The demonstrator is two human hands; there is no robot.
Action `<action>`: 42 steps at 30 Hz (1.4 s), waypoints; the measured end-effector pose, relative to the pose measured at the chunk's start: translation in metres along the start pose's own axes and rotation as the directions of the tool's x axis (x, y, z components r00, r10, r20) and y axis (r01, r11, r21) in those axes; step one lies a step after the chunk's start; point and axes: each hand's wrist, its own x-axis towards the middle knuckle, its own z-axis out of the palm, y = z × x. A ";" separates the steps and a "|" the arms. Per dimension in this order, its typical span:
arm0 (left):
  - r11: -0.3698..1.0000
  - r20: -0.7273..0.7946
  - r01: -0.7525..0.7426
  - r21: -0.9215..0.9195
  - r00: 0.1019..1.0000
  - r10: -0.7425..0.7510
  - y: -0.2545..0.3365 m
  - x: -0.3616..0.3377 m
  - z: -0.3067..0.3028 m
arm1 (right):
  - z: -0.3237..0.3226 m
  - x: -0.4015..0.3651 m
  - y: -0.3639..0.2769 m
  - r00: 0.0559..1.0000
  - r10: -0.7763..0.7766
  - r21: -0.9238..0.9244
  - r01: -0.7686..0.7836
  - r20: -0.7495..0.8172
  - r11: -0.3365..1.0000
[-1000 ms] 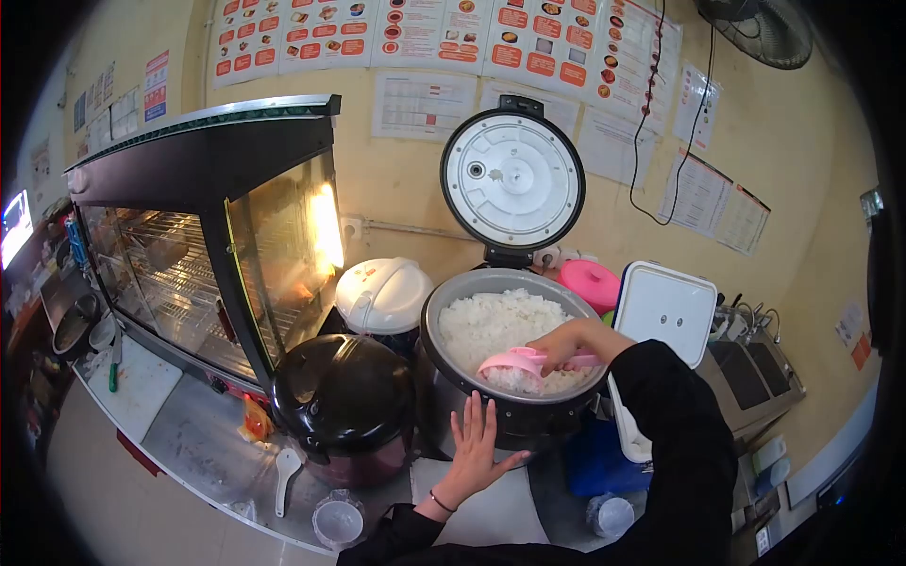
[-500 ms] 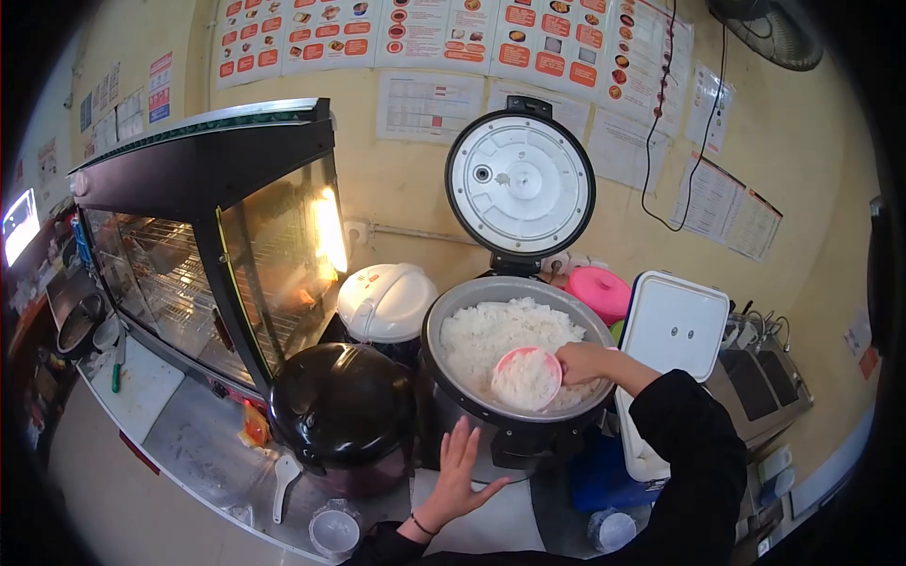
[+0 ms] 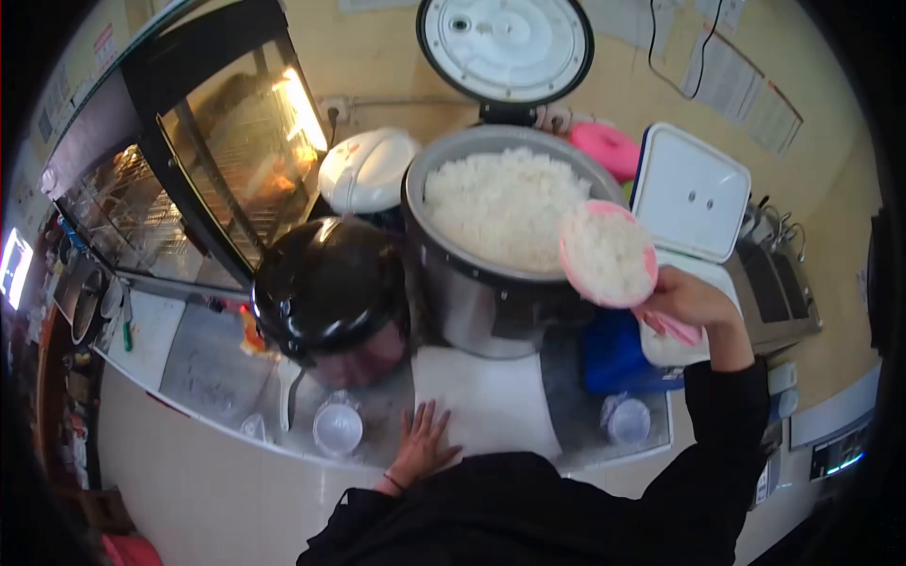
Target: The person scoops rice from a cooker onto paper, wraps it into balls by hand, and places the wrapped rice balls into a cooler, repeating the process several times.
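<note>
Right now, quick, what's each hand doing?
Left hand: open, flat on the counter.
Right hand: closed on the pink scoop, heaped with rice.

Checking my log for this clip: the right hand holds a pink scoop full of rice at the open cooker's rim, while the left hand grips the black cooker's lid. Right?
Not quite. The head view shows the left hand lying flat, fingers spread, on the white board before the open cooker, apart from the black cooker. The right hand does hold the pink scoop of rice.
</note>
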 end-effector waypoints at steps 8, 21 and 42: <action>0.995 0.100 -0.003 0.096 0.995 -0.007 -0.006 -0.010 0.001 | 0.147 0.023 0.131 0.946 0.161 0.256 -0.236 0.282 0.938; 0.995 0.165 -0.019 0.094 0.986 0.003 -0.010 0.004 -0.006 | 0.251 0.090 0.189 0.795 -0.496 -0.709 0.122 -0.350 0.695; 0.998 0.237 0.023 0.050 0.971 -0.034 -0.022 -0.005 -0.014 | 0.253 0.076 0.190 0.985 -0.113 -0.078 0.103 -0.131 0.992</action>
